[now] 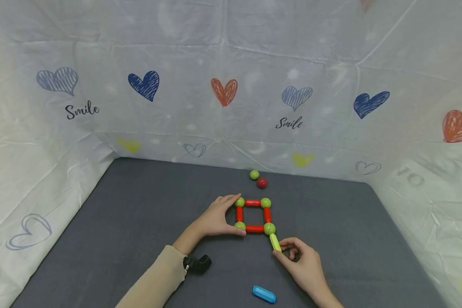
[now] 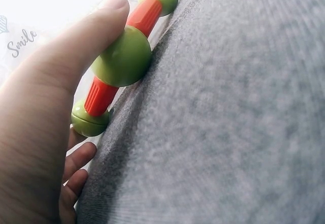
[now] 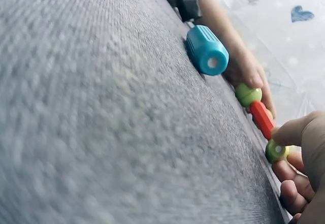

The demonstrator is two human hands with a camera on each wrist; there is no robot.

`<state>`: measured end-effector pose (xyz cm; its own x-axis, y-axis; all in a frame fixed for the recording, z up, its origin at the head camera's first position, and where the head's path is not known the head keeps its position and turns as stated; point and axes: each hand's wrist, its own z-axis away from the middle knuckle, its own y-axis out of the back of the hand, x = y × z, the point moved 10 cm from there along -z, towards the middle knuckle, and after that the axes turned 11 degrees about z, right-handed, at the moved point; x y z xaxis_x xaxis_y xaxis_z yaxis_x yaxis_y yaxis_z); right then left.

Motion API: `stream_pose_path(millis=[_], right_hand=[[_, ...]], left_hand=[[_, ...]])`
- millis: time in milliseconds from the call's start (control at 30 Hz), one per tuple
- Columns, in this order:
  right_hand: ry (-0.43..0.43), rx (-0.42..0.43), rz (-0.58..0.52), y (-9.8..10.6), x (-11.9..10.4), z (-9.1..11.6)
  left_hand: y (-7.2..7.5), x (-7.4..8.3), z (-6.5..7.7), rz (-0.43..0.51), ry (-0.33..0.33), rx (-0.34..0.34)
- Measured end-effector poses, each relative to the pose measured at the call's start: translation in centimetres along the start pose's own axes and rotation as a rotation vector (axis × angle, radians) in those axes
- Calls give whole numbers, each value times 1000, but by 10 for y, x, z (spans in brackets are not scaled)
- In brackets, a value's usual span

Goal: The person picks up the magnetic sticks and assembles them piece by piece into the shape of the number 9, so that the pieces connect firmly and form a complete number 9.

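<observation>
So, left hand (image 1: 217, 218) gripping a red-and-green square (image 1: 255, 229), right hand (image 1: 302, 262) pinching a yellow rod (image 1: 275, 242) at its corner.

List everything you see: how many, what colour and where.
Table: 1, dark grey, beneath the pieces
Red rods: 4, red, sides of a square
Corner balls: 4, green, at the square's corners
Pale rod: 1, yellow-green, at the square's near-right corner
Blue rod: 1, blue, near part of the table
Loose ball: 1, green, beyond the square
Red ball: 1, red, beside the loose ball
Backdrop: 1, white with printed hearts, around the table
Wrist device: 1, black, left wrist
Sleeve: 1, beige, left forearm
Left hand: 1, gripping the square's left side
Right hand: 1, pinching the pale rod
</observation>
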<state>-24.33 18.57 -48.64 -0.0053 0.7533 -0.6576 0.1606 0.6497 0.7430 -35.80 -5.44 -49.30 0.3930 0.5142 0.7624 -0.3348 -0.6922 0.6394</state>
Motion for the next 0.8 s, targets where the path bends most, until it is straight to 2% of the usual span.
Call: stream_pose_path(millis=[800], right_hand=[[19, -25, 5, -5, -4, 2]], left_hand=[[0, 1, 0, 2, -10, 6]])
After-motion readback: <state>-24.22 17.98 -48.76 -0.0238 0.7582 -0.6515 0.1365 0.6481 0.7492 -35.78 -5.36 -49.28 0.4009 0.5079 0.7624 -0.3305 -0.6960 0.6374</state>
